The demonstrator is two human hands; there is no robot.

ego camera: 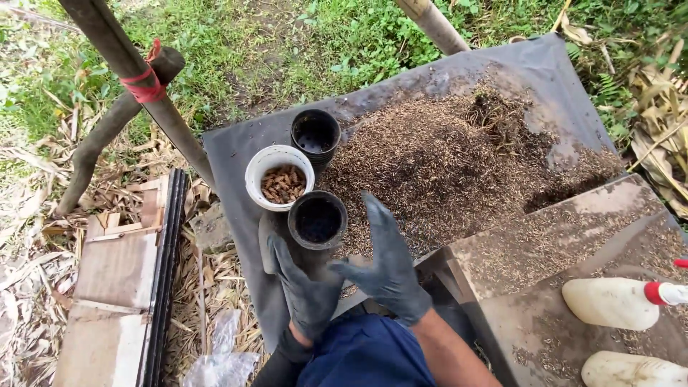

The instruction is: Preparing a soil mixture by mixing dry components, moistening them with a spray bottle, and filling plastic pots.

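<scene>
Black pot [317, 219] sits low centre on the grey sheet [236, 154], the gloved left hand [304, 287] gripping it from below. Above stand a white cup [279, 177] and another black pot [315, 134]. Right hand [390, 265] hovers spread beside the husk pile [444, 165].

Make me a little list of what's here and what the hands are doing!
Place: dark plastic sheet on grassy ground
Pile: brown husk mix
Pots: two black plastic pots, near one, far one
Cup: white round cup holding brown pellets
Left hand: dark-gloved, gripping the near pot's side
Right hand: dark-gloved, open, empty
Bottles: two whitish plastic bottles
</scene>
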